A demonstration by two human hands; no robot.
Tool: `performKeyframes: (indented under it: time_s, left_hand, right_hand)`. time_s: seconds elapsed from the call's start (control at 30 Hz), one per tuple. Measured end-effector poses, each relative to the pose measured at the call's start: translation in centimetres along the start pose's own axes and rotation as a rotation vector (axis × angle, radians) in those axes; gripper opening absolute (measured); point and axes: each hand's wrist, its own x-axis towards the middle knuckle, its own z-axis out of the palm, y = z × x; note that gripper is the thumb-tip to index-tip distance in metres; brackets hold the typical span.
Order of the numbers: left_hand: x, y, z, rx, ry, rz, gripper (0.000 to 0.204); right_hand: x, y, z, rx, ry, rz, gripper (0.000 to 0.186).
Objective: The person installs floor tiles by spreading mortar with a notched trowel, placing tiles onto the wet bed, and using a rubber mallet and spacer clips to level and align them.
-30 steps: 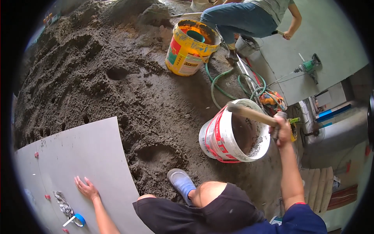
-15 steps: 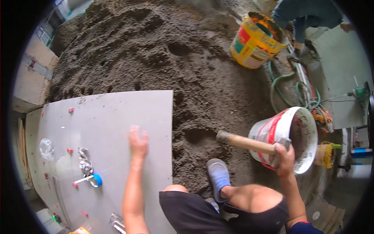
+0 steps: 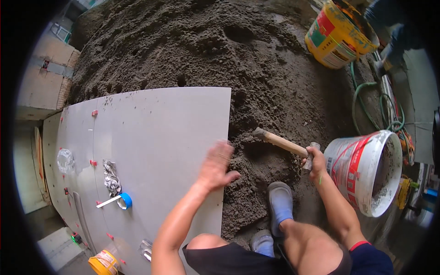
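A hammer [image 3: 284, 143] is in my right hand [image 3: 317, 162], which grips it at the head. Its wooden handle points left over the damp mortar bed [image 3: 256, 78], and the handle's tip is caked grey. My left hand [image 3: 217, 167] is spread, fingers apart and slightly blurred, over the right edge of a large light-grey tile [image 3: 169, 128]; whether it touches the surface I cannot tell. Just right of my right hand, a white bucket [image 3: 343, 169] with red markings lies tipped, its mouth facing right and mortar smeared inside.
On the tiles are red clips [image 3: 94, 163], a blue tape roll [image 3: 124, 200], a crumpled cloth [image 3: 111, 176] and a clear plastic roll [image 3: 65, 160]. A yellow bucket [image 3: 334, 46] and green hose [image 3: 355, 101] are at the far right, beside another person's legs [image 3: 382, 23].
My left hand has moved right across the tile to its edge. The hammer has shifted slightly left of the white bucket and tilts more. The whole view has shifted too.
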Motion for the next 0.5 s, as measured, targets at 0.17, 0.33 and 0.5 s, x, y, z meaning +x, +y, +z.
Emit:
performKeyframes:
  time_s: [0.17,0.33,0.5]
  left_hand:
    - [-4.3,3.9,0.4,-0.162,-0.022,0.264,0.093]
    - [-13.7,1.6,1.8,-0.127,-0.298,0.42,0.089]
    - [-16.3,0.4,3.5,-0.122,-0.118,0.215,0.08]
  right_hand:
    - [0.9,-0.8,2.2,-0.023,-0.132,0.053,0.017]
    - [3.3,-0.4,1.1,-0.059,-0.108,0.052,0.016]
    - [4.1,0.9,6.2,-0.184,-0.166,0.045,0.018]
